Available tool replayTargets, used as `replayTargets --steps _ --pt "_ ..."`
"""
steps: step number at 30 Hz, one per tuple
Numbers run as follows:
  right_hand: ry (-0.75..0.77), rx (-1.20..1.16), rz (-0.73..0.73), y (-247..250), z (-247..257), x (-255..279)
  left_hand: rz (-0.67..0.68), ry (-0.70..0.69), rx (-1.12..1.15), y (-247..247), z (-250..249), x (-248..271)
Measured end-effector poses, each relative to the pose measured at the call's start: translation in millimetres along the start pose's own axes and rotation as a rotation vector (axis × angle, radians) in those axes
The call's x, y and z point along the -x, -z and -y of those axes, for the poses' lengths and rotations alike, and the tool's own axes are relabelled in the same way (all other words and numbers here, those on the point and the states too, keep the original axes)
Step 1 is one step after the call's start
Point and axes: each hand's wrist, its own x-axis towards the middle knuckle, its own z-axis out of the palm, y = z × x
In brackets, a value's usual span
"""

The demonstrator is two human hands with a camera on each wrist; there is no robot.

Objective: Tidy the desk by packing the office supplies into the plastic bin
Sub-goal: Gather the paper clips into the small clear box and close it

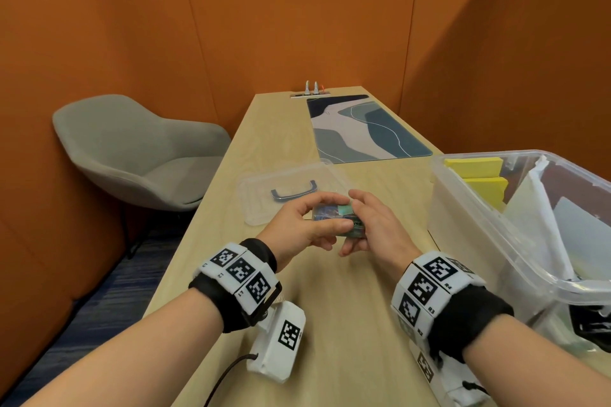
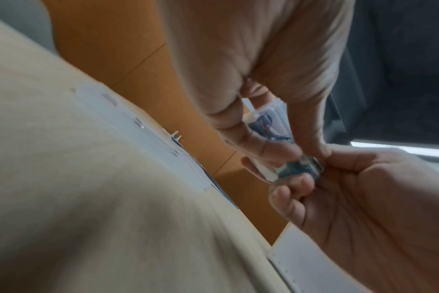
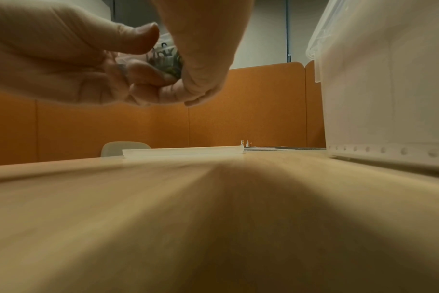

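Note:
A small clear plastic box [image 1: 334, 215] with coloured clips inside hangs a little above the desk, held by both hands. My left hand [image 1: 307, 221] pinches it between thumb and fingers from the left. My right hand [image 1: 370, 225] curls round its right end from below. In the left wrist view the same clear box [image 2: 276, 128] sits between both sets of fingers. Through my right hand's fingers the right wrist view shows the box [image 3: 163, 55] only in part. The big clear plastic bin [image 1: 469, 208] stands at the right, holding yellow pads [image 1: 472, 163] and white papers.
The bin's clear lid [image 1: 287, 195] with a dark handle lies flat on the wooden desk [image 1: 330, 307] beyond my hands. A patterned desk mat [image 1: 363, 129] lies further back. A grey chair [image 1: 132, 152] stands left of the desk. Orange walls enclose the space.

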Motion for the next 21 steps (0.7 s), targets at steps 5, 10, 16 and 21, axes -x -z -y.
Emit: replayTargets --steps 5,10,16,21 --pt "0.033 -0.068 -0.007 -1.0 2.0 2.9 0.016 0.003 0.071 -1.1 -2.4 -0.2" --pt "0.051 -0.143 -0.032 1.7 5.5 1.8 0.022 0.05 0.184 3.4 -3.2 -1.0" --pt "0.098 -0.077 -0.01 1.3 0.0 -1.7 -0.014 0.059 0.208 3.1 -5.0 -1.5" --pt "0.106 -0.039 0.021 0.9 -1.5 -1.3 -0.063 0.098 0.191 1.5 -5.1 -4.1"
